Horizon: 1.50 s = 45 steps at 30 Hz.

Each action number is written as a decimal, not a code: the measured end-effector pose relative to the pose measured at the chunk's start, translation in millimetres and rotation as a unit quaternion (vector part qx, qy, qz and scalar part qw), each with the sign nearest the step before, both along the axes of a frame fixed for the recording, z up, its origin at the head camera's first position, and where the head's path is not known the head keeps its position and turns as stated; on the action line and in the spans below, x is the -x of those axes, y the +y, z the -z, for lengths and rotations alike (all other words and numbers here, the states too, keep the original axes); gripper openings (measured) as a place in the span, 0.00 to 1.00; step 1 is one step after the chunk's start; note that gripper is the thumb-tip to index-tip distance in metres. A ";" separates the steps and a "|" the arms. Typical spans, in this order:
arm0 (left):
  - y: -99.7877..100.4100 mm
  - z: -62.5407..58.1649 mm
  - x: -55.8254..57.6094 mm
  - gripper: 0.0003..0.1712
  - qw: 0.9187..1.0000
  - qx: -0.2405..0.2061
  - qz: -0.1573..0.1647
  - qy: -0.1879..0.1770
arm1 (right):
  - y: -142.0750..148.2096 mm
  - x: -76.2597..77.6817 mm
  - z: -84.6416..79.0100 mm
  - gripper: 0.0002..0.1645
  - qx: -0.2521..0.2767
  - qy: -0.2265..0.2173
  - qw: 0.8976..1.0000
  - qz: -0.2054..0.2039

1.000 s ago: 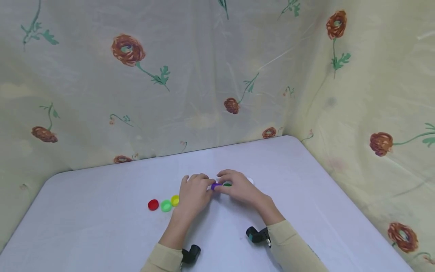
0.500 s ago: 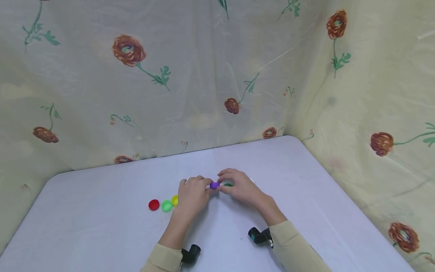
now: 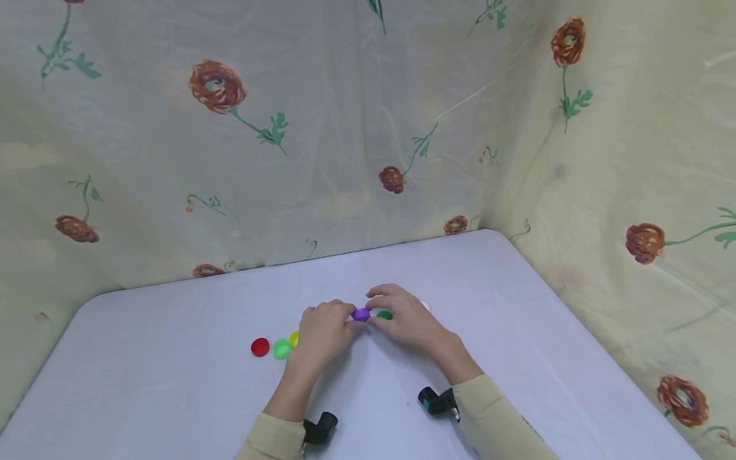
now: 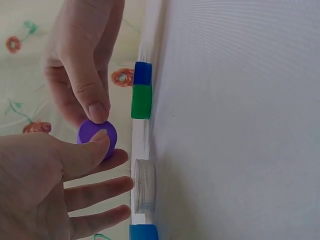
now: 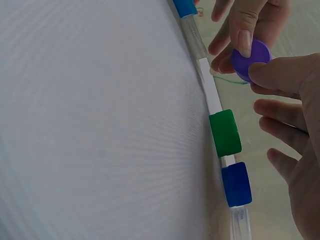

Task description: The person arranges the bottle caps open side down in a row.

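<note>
A round purple cap (image 3: 361, 314) is held between both hands, raised off the table. My left hand (image 3: 328, 329) pinches its near-left side, with the thumb lying on its face in the left wrist view. My right hand (image 3: 405, 319) pinches the opposite side, the thumb again on the rim. Just behind the right fingers sits a green cap (image 3: 384, 315), with a blue cap (image 5: 236, 184) beside it in the right wrist view. A clear threaded plastic piece (image 4: 145, 185) stands on the table near the left fingers. Whether anything is inside the purple cap is hidden.
Left of the hands lie a red cap (image 3: 260, 347), a light green cap (image 3: 282, 349) and a partly hidden yellow cap (image 3: 294, 338) on the white table (image 3: 172, 396). A whitish object (image 3: 425, 305) shows past the right hand. Flowered cloth (image 3: 322, 128) hangs behind.
The purple cap has shifted slightly left and shows more of its face between the fingers. Both hands stay close together, the left one a little further left.
</note>
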<state>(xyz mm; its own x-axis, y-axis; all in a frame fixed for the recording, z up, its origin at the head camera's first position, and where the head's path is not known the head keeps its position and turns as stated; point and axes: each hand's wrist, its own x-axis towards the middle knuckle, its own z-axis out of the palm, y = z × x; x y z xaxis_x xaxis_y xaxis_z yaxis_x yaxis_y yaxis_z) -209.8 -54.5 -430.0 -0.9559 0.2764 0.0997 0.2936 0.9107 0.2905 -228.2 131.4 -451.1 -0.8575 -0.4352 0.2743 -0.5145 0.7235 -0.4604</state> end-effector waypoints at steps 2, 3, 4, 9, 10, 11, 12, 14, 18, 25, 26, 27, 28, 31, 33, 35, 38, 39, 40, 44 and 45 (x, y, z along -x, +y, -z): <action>-0.2 0.4 -0.1 0.16 1.000 -0.001 0.003 0.001 | -0.1 -0.4 0.1 0.09 0.004 0.002 1.000 -0.002; -0.2 0.4 -0.2 0.16 1.000 -0.002 0.004 0.000 | -0.2 -0.7 0.0 0.09 0.006 -0.001 1.000 -0.002; -0.3 0.3 -0.4 0.16 1.000 -0.003 0.005 -0.001 | -0.2 -0.8 0.0 0.09 0.008 -0.003 1.000 -0.002; -0.1 -0.5 -2.0 0.17 1.000 -0.005 0.001 0.002 | -0.3 -1.0 -0.3 0.08 0.035 -0.018 0.999 -0.006; 0.0 -0.7 -2.2 0.17 1.000 -0.005 -0.002 0.003 | -0.4 -0.8 -0.6 0.08 0.043 -0.023 0.999 -0.006; 0.2 -0.8 -2.3 0.18 1.000 -0.004 -0.005 0.004 | -0.3 -0.6 -0.8 0.09 0.053 -0.030 0.998 -0.007; 0.4 -0.9 -2.3 0.18 1.000 -0.004 -0.009 0.006 | -0.3 -0.1 -0.6 0.09 0.063 -0.038 0.997 -0.005; 0.8 -1.2 -2.3 0.18 1.000 -0.005 -0.015 0.008 | 0.1 0.6 -0.2 0.09 0.086 -0.058 0.995 0.000; 2.3 -2.2 -2.3 0.20 1.000 -0.005 -0.019 0.008 | 2.1 2.1 1.8 0.07 0.128 -0.095 0.987 0.012; 4.8 -4.2 -2.6 0.19 1.000 -0.010 -0.021 0.014 | 4.2 4.2 3.7 0.06 0.148 -0.128 0.980 0.026; 5.0 -4.0 -2.5 0.19 1.000 -0.010 -0.021 0.015 | 3.8 4.0 3.3 0.06 0.145 -0.132 0.980 0.029; 5.1 -3.9 -2.3 0.19 1.000 -0.009 -0.021 0.017 | 3.5 4.1 3.2 0.07 0.144 -0.135 0.980 0.032; 5.3 -3.7 -2.2 0.18 1.000 -0.009 -0.021 0.018 | 3.1 4.0 3.1 0.07 0.141 -0.137 0.980 0.033; 5.7 -3.6 -1.9 0.17 0.999 -0.008 -0.020 0.024 | 1.5 3.3 1.7 0.09 0.137 -0.150 0.978 0.041; 6.0 -4.1 -2.1 0.17 0.999 -0.007 -0.021 0.028 | 0.6 2.9 0.8 0.10 0.137 -0.157 0.977 0.045; 6.5 -4.6 -2.3 0.16 0.999 -0.006 -0.021 0.032 | 0.1 3.0 0.4 0.12 0.137 -0.165 0.976 0.050; 7.1 -4.8 -2.7 0.16 0.999 -0.005 -0.020 0.035 | -0.3 2.8 -0.2 0.14 0.133 -0.171 0.975 0.053; 7.3 -4.7 -2.8 0.16 0.999 -0.005 -0.020 0.037 | -0.4 2.7 -0.4 0.14 0.131 -0.173 0.975 0.054; 7.5 -4.5 -2.8 0.16 0.999 -0.005 -0.020 0.038 | -0.4 2.7 -0.5 0.15 0.130 -0.175 0.974 0.054; 7.8 -3.9 -3.0 0.18 0.999 -0.006 -0.020 0.039 | -0.3 2.2 -1.6 0.17 0.127 -0.181 0.974 0.052; 7.8 -3.7 -3.0 0.18 0.999 -0.006 -0.020 0.040 | -0.1 2.1 -2.0 0.17 0.127 -0.184 0.973 0.053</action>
<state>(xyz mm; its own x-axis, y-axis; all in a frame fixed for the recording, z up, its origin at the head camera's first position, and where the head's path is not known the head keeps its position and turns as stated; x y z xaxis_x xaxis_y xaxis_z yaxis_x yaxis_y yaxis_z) -206.7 -46.7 -426.2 -0.9553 0.2356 0.1788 0.2788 0.9192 0.2781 -230.4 131.3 -449.1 -0.9544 -0.2971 0.0270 -0.2094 0.6026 -0.7701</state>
